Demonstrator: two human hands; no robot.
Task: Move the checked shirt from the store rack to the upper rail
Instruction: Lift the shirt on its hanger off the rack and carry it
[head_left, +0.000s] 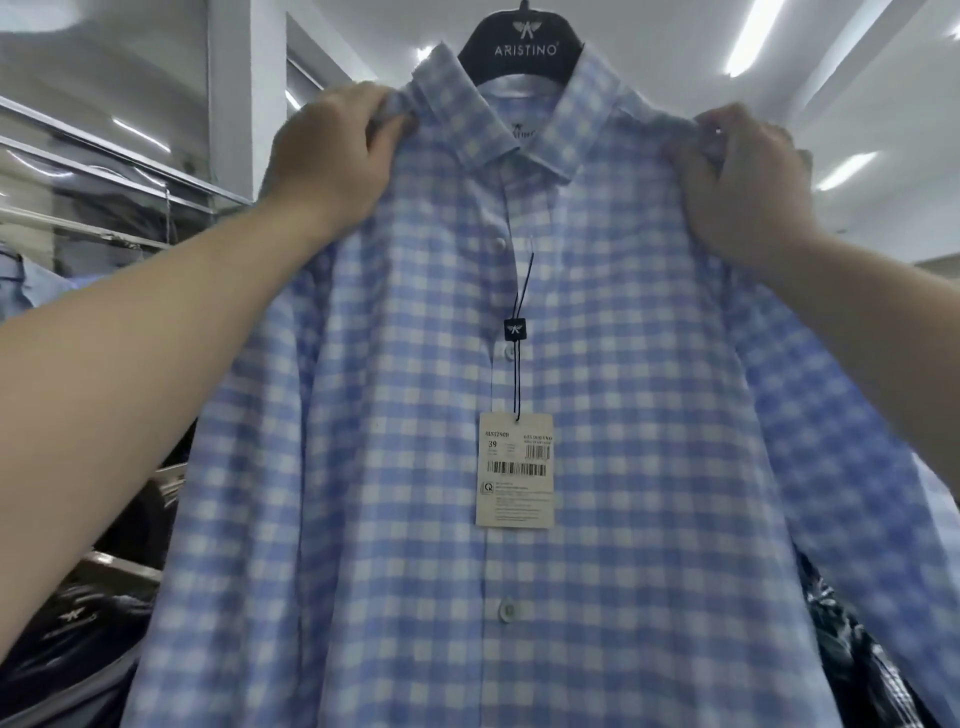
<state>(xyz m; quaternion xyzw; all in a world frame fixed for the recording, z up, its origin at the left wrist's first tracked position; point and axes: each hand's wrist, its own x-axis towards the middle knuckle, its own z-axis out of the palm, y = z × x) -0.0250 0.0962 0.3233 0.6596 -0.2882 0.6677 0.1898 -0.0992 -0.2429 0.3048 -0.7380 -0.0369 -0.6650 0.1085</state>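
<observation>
A blue and white checked shirt (597, 364) fills the view, hanging on a dark hanger (522, 47) with white lettering. The hanger's hook runs out of the top of the frame, so what it hangs from is hidden. A beige price tag (515, 470) dangles on a dark cord down the shirt's front. My left hand (332, 161) grips the shirt's left shoulder beside the collar. My right hand (748, 182) pinches the fabric at its right shoulder. Both arms reach upward.
Metal rails (104, 156) run across the upper left, with a white pillar (249, 93) behind them. Light blue shirts (31, 286) hang at the far left. Dark garments (72, 639) sit low on the left, and a dark patterned one (852, 649) at the lower right.
</observation>
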